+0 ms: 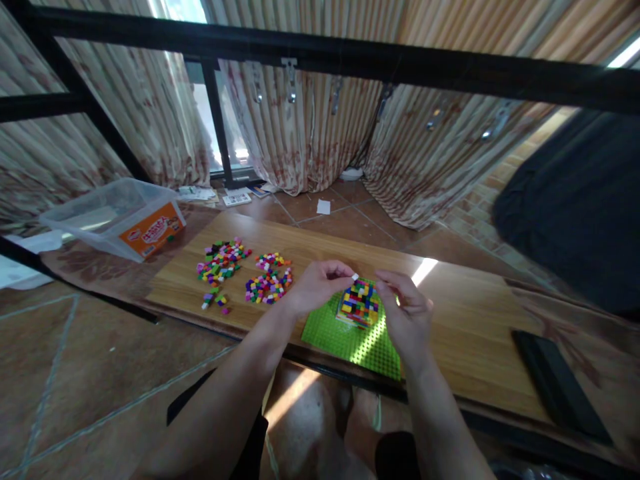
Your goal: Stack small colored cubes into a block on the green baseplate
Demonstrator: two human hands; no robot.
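Note:
My left hand (324, 285) pinches a small white toy brick (355, 277) between thumb and fingertips, above the far left corner of a block of stacked bricks (359, 303). That multicoloured stack stands on a green studded baseplate (325, 327), with sunlight striping the plate. On the right of the stack, my right hand (407, 307) is curled with thumb and forefinger close together. Whether it touches the stack, or what it may hold, I cannot make out. Left of my hands, loose small bricks lie in two heaps, one heap (223, 260) farther left and another heap (269, 283) nearer.
A clear plastic box (115, 217) with an orange label stands at the table's left end. On the right lies a black flat object (560, 383). The wooden tabletop (465, 333) has its near edge by my legs. A black metal bar (320, 57) crosses above, before curtains.

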